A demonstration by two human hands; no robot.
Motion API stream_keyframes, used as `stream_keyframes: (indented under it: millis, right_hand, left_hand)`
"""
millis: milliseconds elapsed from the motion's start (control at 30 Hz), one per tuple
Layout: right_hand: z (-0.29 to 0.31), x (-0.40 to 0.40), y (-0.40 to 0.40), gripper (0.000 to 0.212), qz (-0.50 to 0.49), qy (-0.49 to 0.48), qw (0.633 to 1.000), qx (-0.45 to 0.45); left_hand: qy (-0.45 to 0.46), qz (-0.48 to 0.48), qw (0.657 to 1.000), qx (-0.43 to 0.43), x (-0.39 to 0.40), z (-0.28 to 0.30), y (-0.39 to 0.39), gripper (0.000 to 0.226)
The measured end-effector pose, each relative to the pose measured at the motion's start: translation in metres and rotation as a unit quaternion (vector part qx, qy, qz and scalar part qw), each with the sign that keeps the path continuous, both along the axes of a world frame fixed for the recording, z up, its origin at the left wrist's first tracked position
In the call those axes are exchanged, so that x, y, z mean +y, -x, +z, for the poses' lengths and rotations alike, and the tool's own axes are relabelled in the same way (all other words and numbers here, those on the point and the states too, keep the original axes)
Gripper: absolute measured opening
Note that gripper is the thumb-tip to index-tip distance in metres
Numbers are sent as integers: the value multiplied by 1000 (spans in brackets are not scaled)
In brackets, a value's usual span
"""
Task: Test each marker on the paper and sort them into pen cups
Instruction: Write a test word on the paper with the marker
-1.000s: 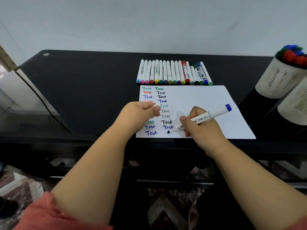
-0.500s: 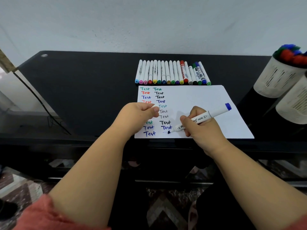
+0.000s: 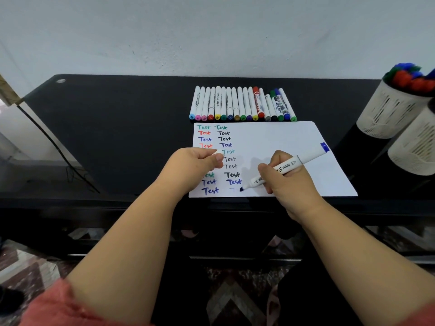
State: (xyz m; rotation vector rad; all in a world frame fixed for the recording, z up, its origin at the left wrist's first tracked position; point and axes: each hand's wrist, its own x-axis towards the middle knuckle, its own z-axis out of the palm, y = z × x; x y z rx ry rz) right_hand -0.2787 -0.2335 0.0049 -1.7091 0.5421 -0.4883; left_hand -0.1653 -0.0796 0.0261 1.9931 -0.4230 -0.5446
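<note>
Right hand (image 3: 286, 182) grips a marker (image 3: 286, 167), tip touching the paper (image 3: 282, 140) at lower centre; left hand (image 3: 195, 164) pinches a white cap (image 3: 217, 152) over the paper.

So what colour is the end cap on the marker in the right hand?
Blue, on the marker held by the right hand; head view.

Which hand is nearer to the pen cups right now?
Right. The right hand grips the blue marker over the paper's middle, on the side toward the pen cups. The left hand, pinching a white cap, sits at the paper's left columns, farther away.
</note>
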Motion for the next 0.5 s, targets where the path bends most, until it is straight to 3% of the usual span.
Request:
stream_keyframes:
  millis: [133, 267, 500]
  right_hand:
    - [5, -3, 1, 33, -22, -103, 993, -51]
    - [9, -9, 3, 22, 2, -81, 996, -43]
    - [12, -8, 1, 22, 29, -97, 995, -24]
  left_hand:
    - [0, -2, 1000, -3, 0, 0, 0, 22]
    - [0, -6, 1000, -3, 0, 1, 1, 24]
    - [3, 2, 1000, 0, 0, 0, 0, 25]
